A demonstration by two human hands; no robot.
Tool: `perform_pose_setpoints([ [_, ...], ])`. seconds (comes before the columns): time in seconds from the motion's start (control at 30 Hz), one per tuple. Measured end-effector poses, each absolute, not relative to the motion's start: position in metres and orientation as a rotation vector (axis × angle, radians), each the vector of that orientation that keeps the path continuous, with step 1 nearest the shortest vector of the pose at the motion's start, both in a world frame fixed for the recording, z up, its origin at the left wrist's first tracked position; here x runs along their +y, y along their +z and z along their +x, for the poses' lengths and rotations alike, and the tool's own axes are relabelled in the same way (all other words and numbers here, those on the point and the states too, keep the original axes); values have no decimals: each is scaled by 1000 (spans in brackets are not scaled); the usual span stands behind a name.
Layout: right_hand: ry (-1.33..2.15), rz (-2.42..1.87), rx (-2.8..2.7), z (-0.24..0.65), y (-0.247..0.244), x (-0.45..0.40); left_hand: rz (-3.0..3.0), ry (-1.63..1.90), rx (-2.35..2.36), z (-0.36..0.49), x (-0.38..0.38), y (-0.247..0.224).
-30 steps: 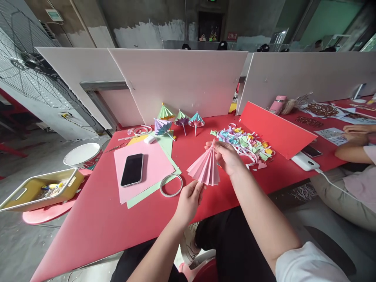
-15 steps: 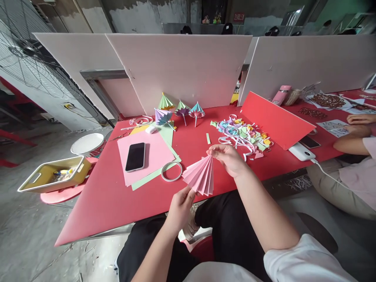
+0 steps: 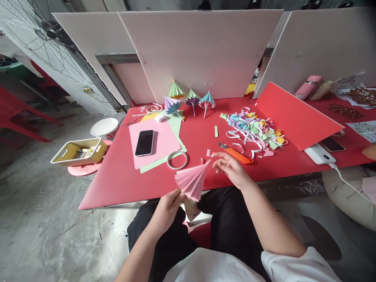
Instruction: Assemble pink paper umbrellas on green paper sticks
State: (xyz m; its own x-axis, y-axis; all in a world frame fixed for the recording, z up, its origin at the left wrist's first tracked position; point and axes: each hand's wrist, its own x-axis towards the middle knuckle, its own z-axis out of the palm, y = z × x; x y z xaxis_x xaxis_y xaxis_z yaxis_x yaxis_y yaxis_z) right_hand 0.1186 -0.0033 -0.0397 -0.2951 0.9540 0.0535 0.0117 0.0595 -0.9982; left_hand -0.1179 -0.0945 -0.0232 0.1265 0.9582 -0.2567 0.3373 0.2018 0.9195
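Note:
A pleated pink paper fan (image 3: 192, 181) is pinched at its wide lower edge by my left hand (image 3: 167, 207), above my lap near the table's front edge. Its narrow tip points up and right. My right hand (image 3: 230, 168) is just right of that tip, fingers apart and holding nothing. Beyond the right hand lies an orange utility knife (image 3: 237, 154) with its blade out. Small pink scraps (image 3: 208, 152) rest by the fan's tip. A roll of tape (image 3: 176, 160) lies flat to the left of them.
Pink and green paper sheets (image 3: 138, 141) lie left under a phone (image 3: 145, 143). Several small paper umbrellas (image 3: 192, 102) stand at the back. Paper scraps (image 3: 252, 127) are heaped right, beside a leaning red board (image 3: 296, 117) and white power bank (image 3: 320, 155).
My right hand has let go of the fan's tip and moved slightly right, its fingers opening. The orange knife, earlier hidden behind that hand, now shows. The camera view has shifted.

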Motion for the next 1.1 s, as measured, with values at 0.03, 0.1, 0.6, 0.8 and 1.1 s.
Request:
perform_pose_setpoints([
  [0.03, 1275, -1030, -1548, 112, -46, -1, 1255, 799, 1450, -123, -91, -24],
  [0.1, 905, -1074, -1817, 98, -62, 3, 1091, 956, 1488, -132, -79, -24],
  [0.6, 143, -1158, -2443, 128, -103, 82, 1182, 1154, 1581, -67, 64, -37],
  [0.8, 89, -1293, -2343, 135, -93, 109, 1292, 1016, 1690, -50, 97, -64],
  [1.1, 93, -1328, -2393, 135, -83, 69, 1462, 897, 1842, -47, 90, -60],
])
